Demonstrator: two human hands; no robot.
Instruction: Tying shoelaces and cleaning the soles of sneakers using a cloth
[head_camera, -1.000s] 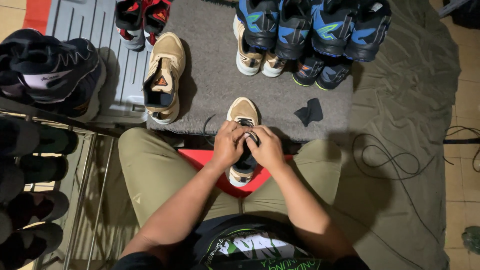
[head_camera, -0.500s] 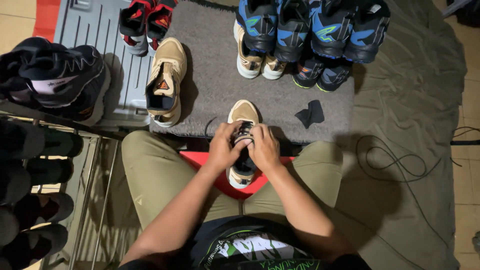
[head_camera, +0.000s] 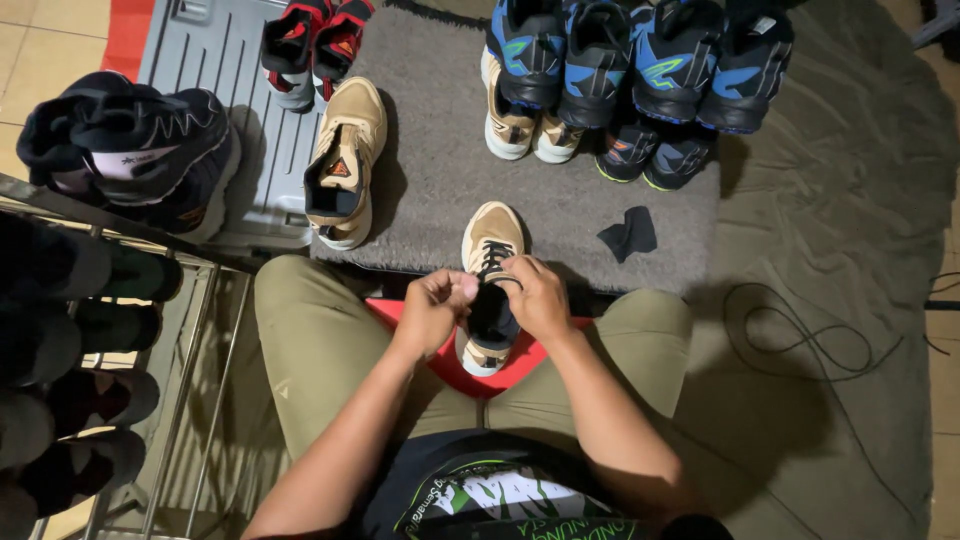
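A tan sneaker (head_camera: 494, 238) with a black tongue and black laces lies between my knees, toe pointing away, heel over a red stool (head_camera: 520, 358). My left hand (head_camera: 436, 308) is closed at the left side of the lacing, pinching a lace. At the right side my right hand (head_camera: 536, 296) grips the other lace, pulled across the tongue. Its matching tan sneaker (head_camera: 345, 160) rests on the grey mat (head_camera: 430, 190) to the far left.
Several blue and black sneakers (head_camera: 640, 70) line the mat's far edge, with a red pair (head_camera: 310, 45) on a grey tray. A black cloth (head_camera: 628, 234) lies on the mat. A metal shoe rack (head_camera: 90, 330) stands left; a black cable (head_camera: 800, 335) loops right.
My hands have spread slightly apart along the laces, the left drawing toward the left. The shoe has stayed where it was.
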